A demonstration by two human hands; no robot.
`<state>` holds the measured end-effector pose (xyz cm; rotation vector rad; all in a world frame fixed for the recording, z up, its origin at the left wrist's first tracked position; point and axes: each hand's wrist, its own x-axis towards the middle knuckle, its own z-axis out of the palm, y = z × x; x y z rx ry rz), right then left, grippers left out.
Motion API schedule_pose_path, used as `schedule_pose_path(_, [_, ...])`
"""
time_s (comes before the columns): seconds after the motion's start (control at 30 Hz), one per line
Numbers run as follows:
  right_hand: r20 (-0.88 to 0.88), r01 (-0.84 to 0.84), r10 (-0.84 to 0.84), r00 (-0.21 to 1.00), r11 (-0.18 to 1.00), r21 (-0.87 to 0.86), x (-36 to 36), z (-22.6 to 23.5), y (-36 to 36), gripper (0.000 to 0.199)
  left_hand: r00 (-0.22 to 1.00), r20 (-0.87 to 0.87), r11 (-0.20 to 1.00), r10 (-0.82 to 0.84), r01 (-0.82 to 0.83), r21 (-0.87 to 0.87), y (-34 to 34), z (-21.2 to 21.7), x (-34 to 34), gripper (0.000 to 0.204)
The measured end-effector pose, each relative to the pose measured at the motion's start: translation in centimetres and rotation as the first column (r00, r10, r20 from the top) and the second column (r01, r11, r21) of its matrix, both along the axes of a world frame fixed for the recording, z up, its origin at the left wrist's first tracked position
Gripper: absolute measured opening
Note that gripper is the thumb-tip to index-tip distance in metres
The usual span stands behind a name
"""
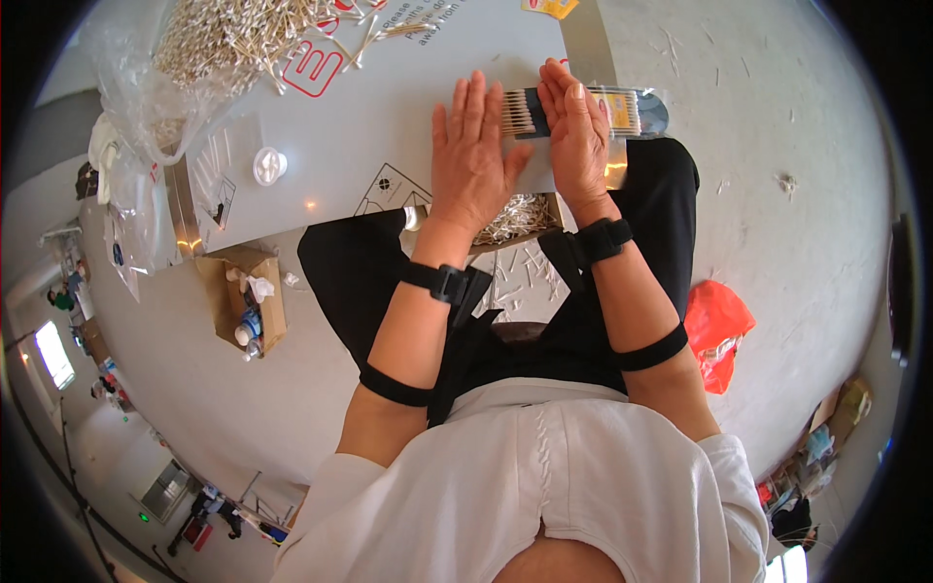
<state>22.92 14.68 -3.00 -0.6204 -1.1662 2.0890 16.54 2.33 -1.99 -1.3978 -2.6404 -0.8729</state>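
Note:
Cotton swabs (518, 113) lie side by side in a row on a dark strip near the table's right edge. My left hand (469, 160) is stretched flat just left of this row, its fingers long and holding nothing. Over the middle of the row is my right hand (579, 146), turned partly on its edge with straight fingers. It hides part of the swabs, and whether it presses on them I cannot tell. Right of it, more swabs and a yellow label (617, 105) show in a clear pack. Below my hands, an open cardboard box (552, 216) holds many loose swabs.
A big heap of swabs (228, 39) and clear plastic bags cover the table's (408, 117) far left. A small white round tub (269, 166) stands nearer. On the floor are a carton (269, 321) with bottles, a red plastic bag (717, 335) and scattered swabs.

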Motion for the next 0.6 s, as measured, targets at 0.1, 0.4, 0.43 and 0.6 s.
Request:
schedule_pose_path(0.1, [0.017,-0.004,0.004,1.0,1.0,0.007,0.2,0.0,0.0,0.048,0.999,-0.005,0.973,-0.044,0.042,-0.229,-0.9,0.1,1.5,0.08])
schedule_pose_path(0.4, [0.044,-0.009,0.008,0.999,0.999,0.035,0.1,0.0,-0.1,0.047,0.999,0.017,0.956,-0.04,0.044,-0.29,-1.0,0.0,1.7,0.089])
schedule_pose_path(0.43, [0.043,-0.008,0.007,0.999,0.999,0.037,0.1,-0.1,-0.2,0.047,0.998,0.055,0.994,-0.011,0.017,-0.11,-1.0,-0.3,1.3,0.084])
schedule_pose_path(0.6, [0.001,0.028,-0.028,1.0,0.991,0.128,-0.7,-0.4,-0.6,0.048,0.907,0.42,0.888,0.017,-0.207,0.411,0.9,-0.6,-1.2,0.065])
